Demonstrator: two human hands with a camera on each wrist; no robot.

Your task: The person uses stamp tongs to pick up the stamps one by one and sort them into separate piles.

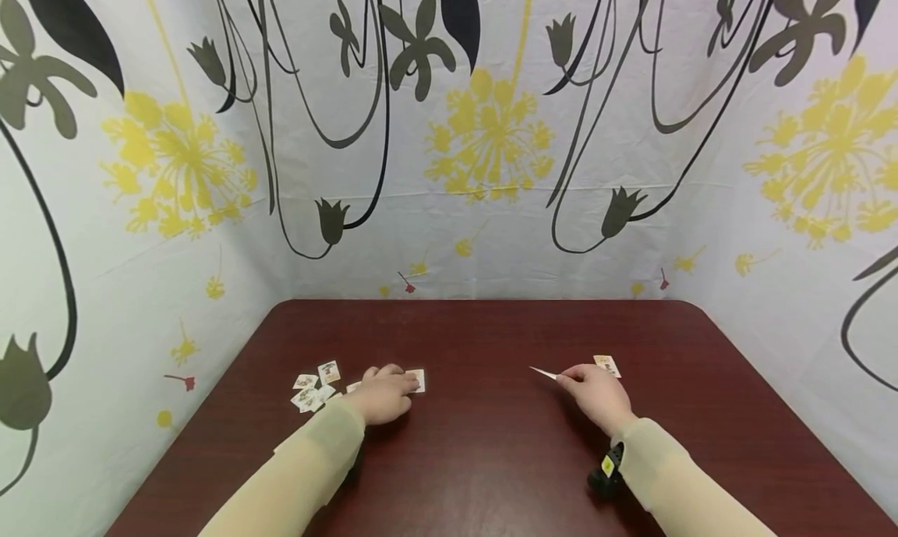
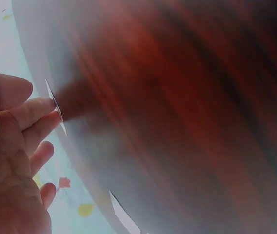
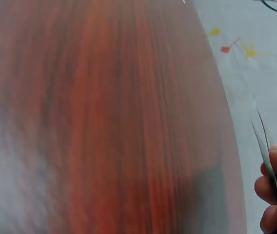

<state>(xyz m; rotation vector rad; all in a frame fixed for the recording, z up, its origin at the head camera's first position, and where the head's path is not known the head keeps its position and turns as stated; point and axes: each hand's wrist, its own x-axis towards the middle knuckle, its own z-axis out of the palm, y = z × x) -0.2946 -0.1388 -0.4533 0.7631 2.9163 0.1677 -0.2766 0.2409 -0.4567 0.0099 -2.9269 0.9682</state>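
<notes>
My left hand [image 1: 382, 395] reaches over the left part of the table, its fingertips touching a small white printed card [image 1: 420, 380]. In the left wrist view the index and middle fingers [image 2: 36, 111] are extended onto that card [image 2: 56, 107], with the thumb apart from it. A pair of metal tweezers [image 3: 264, 146] is held between the thumb and fingers of my right hand [image 1: 599, 397]. Its tips point left and stand slightly parted, with nothing between them. Just beyond the right hand lies another small card [image 1: 607, 365], partly covered by the hand.
Several small picture cards [image 1: 309, 399] lie loosely grouped left of the left hand, some overlapping. The dark red-brown table [image 1: 477, 443] has a glossy surface. Floral cloth [image 1: 477, 256] hangs behind it and along both sides. A dark device [image 1: 605, 475] is strapped at the right wrist.
</notes>
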